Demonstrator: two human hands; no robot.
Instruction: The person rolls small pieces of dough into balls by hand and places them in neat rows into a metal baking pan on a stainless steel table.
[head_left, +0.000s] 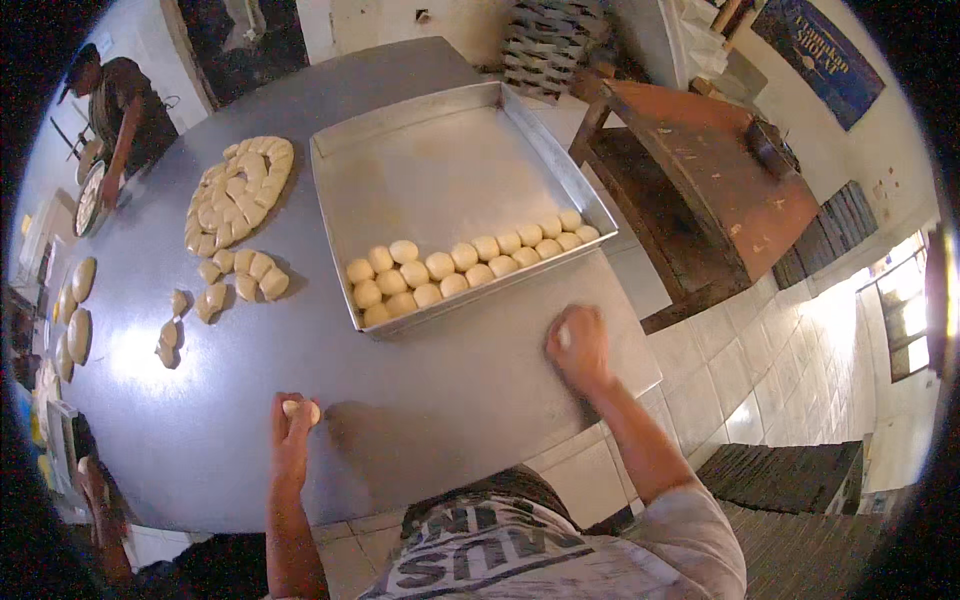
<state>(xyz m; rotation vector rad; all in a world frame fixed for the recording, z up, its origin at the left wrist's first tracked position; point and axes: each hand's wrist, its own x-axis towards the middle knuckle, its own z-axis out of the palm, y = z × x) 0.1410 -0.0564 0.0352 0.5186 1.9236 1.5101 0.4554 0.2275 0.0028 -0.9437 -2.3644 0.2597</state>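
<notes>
On the grey metal table, my left hand has its fingers closed on a pale dough piece. My right hand is curled round another dough piece near the table's right edge, below the tray. A large square metal tray holds several smooth dough balls in rows along its near side, reaching up its left side. Left of the tray lie a coiled mass of cut dough, a curved group of cut pieces and some small separate bits.
A co-worker stands at the upper left with a round pan. Another person's arm is at the lower left, near oval dough pieces. A brown wooden table stands on the right; stacked dark trays sit at the lower right.
</notes>
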